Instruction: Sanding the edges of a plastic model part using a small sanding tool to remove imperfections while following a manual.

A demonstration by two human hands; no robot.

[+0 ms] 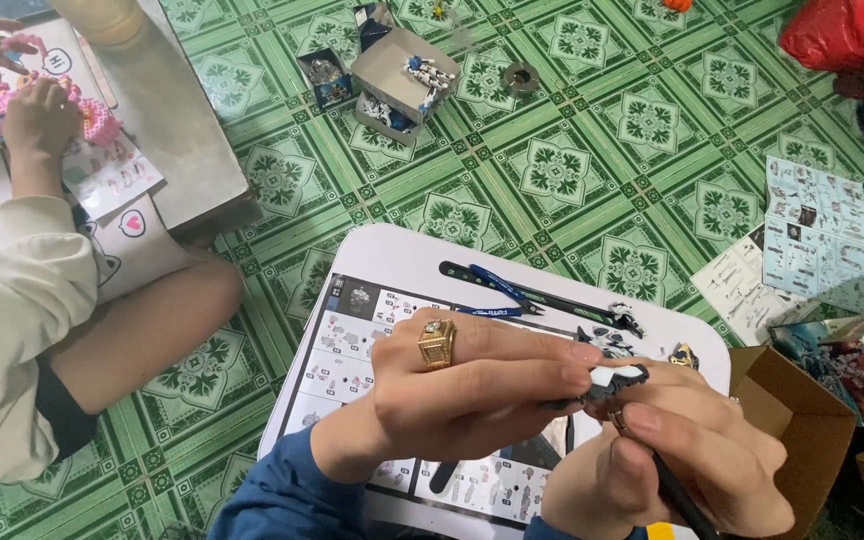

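My left hand, with a gold ring on one finger, pinches a small black and white model part over a white lap table. My right hand meets it from below and grips a thin black tool whose tip is at the part. Under my hands lies an instruction sheet. Behind them rest a blue-handled tool and several small dark model pieces.
Another person sits at the left, hands on a pink beaded object at a low metal table. On the green patterned floor are an open grey box of parts, a metal ring, leaflets, cardboard boxes and a red bag.
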